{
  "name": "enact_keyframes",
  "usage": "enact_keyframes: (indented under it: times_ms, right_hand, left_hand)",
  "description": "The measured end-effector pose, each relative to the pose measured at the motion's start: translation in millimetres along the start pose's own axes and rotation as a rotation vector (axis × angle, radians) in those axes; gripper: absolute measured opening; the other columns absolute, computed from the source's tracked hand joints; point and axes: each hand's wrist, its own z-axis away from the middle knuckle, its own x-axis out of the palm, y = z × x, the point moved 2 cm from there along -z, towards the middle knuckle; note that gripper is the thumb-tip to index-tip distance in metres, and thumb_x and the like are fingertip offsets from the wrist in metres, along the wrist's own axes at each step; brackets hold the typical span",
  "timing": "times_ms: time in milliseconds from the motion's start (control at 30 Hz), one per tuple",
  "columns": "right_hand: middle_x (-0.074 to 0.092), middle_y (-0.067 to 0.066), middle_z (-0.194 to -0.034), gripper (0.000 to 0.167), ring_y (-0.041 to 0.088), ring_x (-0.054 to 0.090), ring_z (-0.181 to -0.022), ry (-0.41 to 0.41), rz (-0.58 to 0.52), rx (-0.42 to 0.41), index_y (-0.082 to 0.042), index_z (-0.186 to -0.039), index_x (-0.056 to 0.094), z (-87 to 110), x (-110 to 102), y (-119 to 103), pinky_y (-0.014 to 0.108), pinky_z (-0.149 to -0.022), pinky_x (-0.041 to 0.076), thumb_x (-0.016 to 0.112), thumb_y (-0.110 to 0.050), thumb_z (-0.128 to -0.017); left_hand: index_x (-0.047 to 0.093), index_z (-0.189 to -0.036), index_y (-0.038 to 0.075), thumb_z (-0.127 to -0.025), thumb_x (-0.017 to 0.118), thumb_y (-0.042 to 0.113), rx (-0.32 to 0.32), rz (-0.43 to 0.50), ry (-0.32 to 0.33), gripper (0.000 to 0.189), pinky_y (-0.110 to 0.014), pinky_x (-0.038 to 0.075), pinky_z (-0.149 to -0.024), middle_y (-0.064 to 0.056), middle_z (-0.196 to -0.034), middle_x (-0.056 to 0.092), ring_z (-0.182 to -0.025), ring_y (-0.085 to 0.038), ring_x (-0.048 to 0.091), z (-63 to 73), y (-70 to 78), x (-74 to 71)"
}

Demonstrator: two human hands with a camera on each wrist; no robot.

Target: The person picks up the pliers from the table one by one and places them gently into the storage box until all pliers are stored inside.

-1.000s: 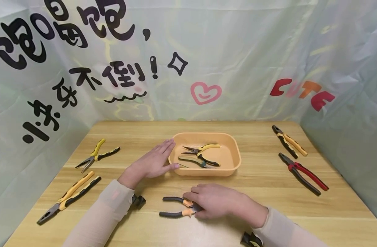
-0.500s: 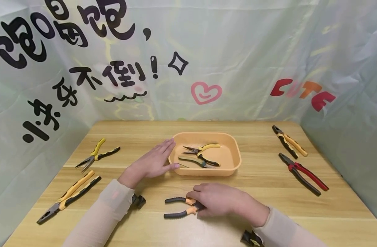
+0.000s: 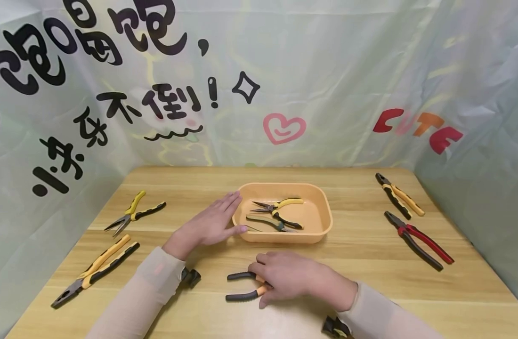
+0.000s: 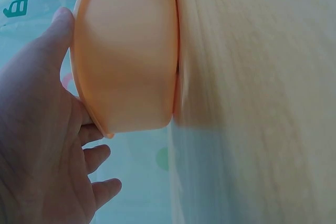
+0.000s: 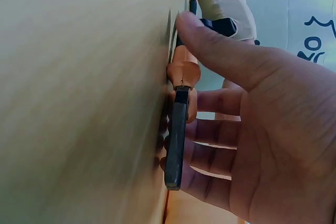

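In the head view, my left hand [image 3: 212, 222] rests at the left end of an orange plastic tray [image 3: 286, 238], its thumb on the front rim. The left wrist view shows the thumb and fingers spread along the rim [image 4: 77, 80]. My right hand [image 3: 295, 278] straddles the head of orange-and-black pliers [image 3: 243, 297] lying on the table in front of the tray. In the right wrist view, the fingers reach past the pliers' metal head [image 5: 177, 140] and the thumb stands apart beside the handles. The head is hidden from above.
Needle-nose pliers [image 3: 287, 201] and green-handled pliers [image 3: 263, 219] lie in the tray. On the table's left are yellow-black needle-nose pliers [image 3: 133, 215] and yellow-black pliers [image 3: 86, 278]. At the right lie another yellow-black pair [image 3: 396, 190] and red-black pliers [image 3: 405, 230].
The orange-and-black pliers first shift slightly right, then stay still. My right hand slides left over them toward the handles and its thumb spreads outward. My left hand stays on the tray.
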Motion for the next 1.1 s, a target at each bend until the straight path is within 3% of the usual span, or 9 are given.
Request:
enact_keyframes:
  times_ms: [200,533,767,1100]
  right_hand:
    - [0.046,-0.012,-0.084,0.038,0.004,0.046,-0.071,0.019,0.047,-0.022,-0.018,-0.108,0.059,-0.9,1,2,0.021,-0.065,0.044,0.071,-0.046,-0.086]
    - [0.045,-0.012,-0.083,0.032,0.002,0.045,-0.067,0.01,-0.03,0.037,-0.015,-0.108,0.058,2.7,-1,7,0.022,-0.063,0.045,0.067,-0.04,-0.09]
    - [0.045,-0.012,-0.085,0.038,0.002,0.043,-0.065,0.012,-0.01,0.023,-0.014,-0.113,0.06,6.0,-5,10,0.021,-0.06,0.043,0.066,-0.044,-0.09]
    - [0.054,-0.012,-0.088,0.042,0.002,0.05,-0.076,0.006,0.007,0.013,-0.011,-0.118,0.061,9.0,-10,13,0.026,-0.075,0.05,0.064,-0.043,-0.091]
  left_hand:
    - [0.009,-0.157,0.003,-0.094,0.023,0.075,-0.014,0.008,-0.009,0.096,-0.042,0.013,-0.119,-0.01,-0.163,0.004,-0.149,-0.027,0.004,-0.6,1.6,-3.2]
    - [0.009,-0.157,0.003,-0.095,0.024,0.073,-0.009,0.012,-0.009,0.095,-0.043,0.014,-0.118,-0.011,-0.163,0.003,-0.149,-0.03,0.007,-0.1,2.4,-1.2]
    - [0.009,-0.157,0.003,-0.094,0.023,0.073,-0.012,0.004,-0.013,0.095,-0.042,0.013,-0.118,-0.01,-0.163,0.002,-0.149,-0.029,0.005,-0.5,2.4,-0.9]
    - [0.01,-0.157,0.003,-0.094,0.022,0.074,-0.008,-0.003,-0.01,0.096,-0.042,0.014,-0.118,-0.011,-0.163,0.004,-0.149,-0.03,0.007,-0.7,1.2,0.6]
